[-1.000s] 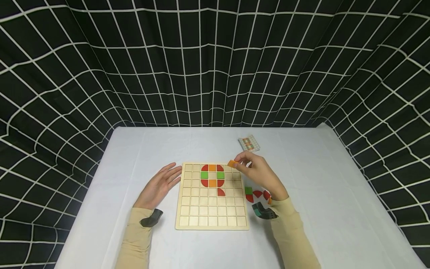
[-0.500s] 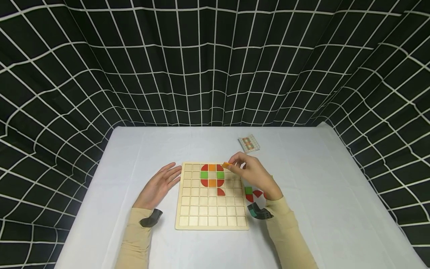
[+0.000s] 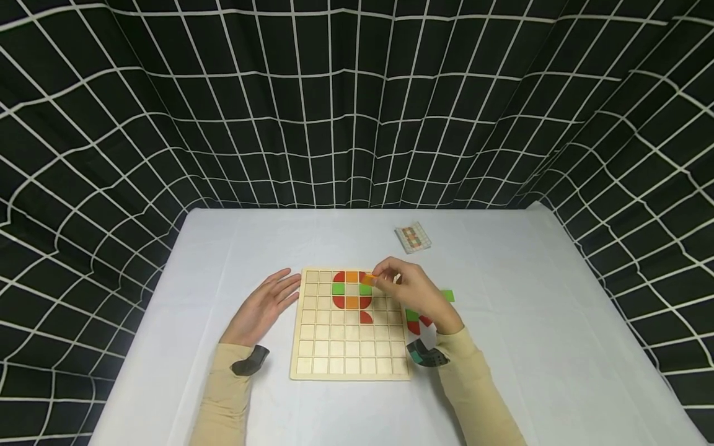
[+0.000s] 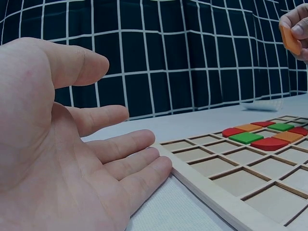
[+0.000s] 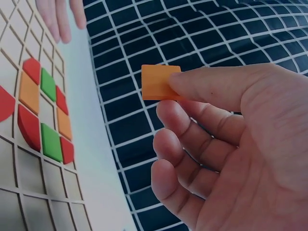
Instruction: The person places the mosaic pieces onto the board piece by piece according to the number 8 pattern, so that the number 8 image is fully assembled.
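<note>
Between thumb and fingers my right hand [image 3: 409,288] pinches an orange square tile [image 5: 156,83], held above the upper right of the wooden grid board [image 3: 329,350]. Set into the board is a ring of tiles: red rounded corners [image 3: 338,302], orange squares [image 3: 351,302] at top and bottom, green squares [image 3: 338,288] at the sides. One more red rounded tile [image 3: 365,318] lies below the ring's right corner. My left hand [image 3: 262,310] rests palm up with relaxed fingers, fingertips right at the board's left edge [image 4: 168,159].
Loose green [image 3: 448,295] and red tiles [image 3: 413,327] lie right of the board, partly hidden under my right forearm. A small stack of pattern cards [image 3: 413,237] lies behind the board. A dark curtain with white grid lines [image 3: 357,111] stands behind the white table [image 3: 251,235].
My right hand has moved left with the orange tile, from the board's upper right corner to over the ring's right side. The left hand stays in place.
</note>
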Action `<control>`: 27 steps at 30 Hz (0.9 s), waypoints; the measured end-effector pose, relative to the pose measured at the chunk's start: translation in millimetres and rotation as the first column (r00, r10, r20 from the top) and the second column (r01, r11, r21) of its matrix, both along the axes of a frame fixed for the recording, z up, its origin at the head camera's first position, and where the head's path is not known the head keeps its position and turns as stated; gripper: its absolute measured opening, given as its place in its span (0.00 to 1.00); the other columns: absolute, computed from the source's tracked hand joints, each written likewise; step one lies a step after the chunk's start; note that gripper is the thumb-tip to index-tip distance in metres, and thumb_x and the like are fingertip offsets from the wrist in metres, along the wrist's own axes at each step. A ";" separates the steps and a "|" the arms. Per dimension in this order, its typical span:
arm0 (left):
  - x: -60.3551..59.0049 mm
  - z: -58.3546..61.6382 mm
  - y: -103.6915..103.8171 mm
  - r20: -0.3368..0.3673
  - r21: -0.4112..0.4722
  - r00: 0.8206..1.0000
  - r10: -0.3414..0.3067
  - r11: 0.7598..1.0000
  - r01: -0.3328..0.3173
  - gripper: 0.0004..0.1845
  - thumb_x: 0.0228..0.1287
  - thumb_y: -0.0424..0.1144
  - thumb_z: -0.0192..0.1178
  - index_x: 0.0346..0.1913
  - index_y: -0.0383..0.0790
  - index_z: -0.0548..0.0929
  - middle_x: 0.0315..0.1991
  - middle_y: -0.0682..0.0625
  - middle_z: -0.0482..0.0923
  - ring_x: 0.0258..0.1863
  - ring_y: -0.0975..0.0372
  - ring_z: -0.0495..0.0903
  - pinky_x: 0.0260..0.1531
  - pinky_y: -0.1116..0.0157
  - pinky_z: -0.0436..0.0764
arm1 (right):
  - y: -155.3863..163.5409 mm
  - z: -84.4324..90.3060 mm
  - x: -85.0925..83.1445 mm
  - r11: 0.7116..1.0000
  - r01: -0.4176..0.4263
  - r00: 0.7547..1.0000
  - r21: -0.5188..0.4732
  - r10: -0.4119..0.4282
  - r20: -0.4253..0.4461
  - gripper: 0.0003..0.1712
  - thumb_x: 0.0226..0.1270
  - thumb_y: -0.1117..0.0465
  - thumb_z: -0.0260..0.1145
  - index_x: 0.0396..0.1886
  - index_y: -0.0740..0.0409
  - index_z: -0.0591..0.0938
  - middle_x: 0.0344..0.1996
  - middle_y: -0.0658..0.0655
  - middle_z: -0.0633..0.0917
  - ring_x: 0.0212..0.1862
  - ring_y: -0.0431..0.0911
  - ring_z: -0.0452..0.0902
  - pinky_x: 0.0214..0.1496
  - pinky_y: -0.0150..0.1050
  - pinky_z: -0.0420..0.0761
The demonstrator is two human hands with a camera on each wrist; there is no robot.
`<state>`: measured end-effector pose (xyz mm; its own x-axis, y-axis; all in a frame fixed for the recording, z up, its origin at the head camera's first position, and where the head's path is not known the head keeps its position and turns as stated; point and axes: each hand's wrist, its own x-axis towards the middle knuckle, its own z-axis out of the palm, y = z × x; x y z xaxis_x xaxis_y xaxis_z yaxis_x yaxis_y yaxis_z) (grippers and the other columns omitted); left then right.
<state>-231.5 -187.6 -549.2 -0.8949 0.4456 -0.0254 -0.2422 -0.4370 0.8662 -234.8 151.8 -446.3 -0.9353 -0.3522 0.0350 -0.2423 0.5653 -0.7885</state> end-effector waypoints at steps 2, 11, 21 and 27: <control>-0.4 1.1 0.1 -0.001 -0.003 1.000 0.000 1.000 0.000 0.30 0.86 0.41 0.31 0.80 0.32 0.39 0.81 0.30 0.42 0.82 0.43 0.43 0.76 0.65 0.68 | -1.9 -1.3 -0.1 1.000 -0.007 1.000 -0.004 0.007 0.013 0.05 0.72 0.60 0.65 0.44 0.52 0.84 0.33 0.51 0.83 0.37 0.45 0.75 0.35 0.33 0.78; 0.2 4.5 1.5 0.026 -0.004 1.000 0.007 1.000 -0.007 0.30 0.86 0.41 0.30 0.80 0.32 0.40 0.81 0.31 0.43 0.82 0.44 0.44 0.78 0.62 0.65 | -9.8 -6.6 0.9 0.999 -0.047 0.996 0.005 0.046 0.072 0.05 0.72 0.59 0.65 0.44 0.49 0.84 0.35 0.49 0.83 0.39 0.46 0.75 0.37 0.34 0.78; -0.2 3.7 1.3 0.021 0.006 1.000 0.005 1.000 -0.005 0.29 0.86 0.40 0.29 0.80 0.31 0.39 0.81 0.30 0.42 0.82 0.43 0.44 0.78 0.63 0.66 | -18.0 -18.3 0.8 0.988 -0.142 0.989 0.064 0.139 0.055 0.02 0.71 0.61 0.66 0.39 0.53 0.84 0.31 0.47 0.82 0.37 0.41 0.76 0.37 0.30 0.78; 0.1 3.3 1.4 0.027 0.007 1.000 0.006 1.000 -0.007 0.30 0.86 0.41 0.30 0.81 0.32 0.39 0.81 0.31 0.42 0.82 0.44 0.44 0.77 0.62 0.66 | -23.5 -27.0 0.3 0.984 -0.146 0.985 0.101 0.136 0.103 0.02 0.69 0.63 0.66 0.37 0.53 0.85 0.28 0.46 0.81 0.33 0.40 0.74 0.34 0.29 0.76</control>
<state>-231.4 -186.1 -545.9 -0.8967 0.4401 -0.0463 -0.2626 -0.4451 0.8561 -234.5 128.4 -473.3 -0.8731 -0.4778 -0.0972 -0.2524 0.6134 -0.7483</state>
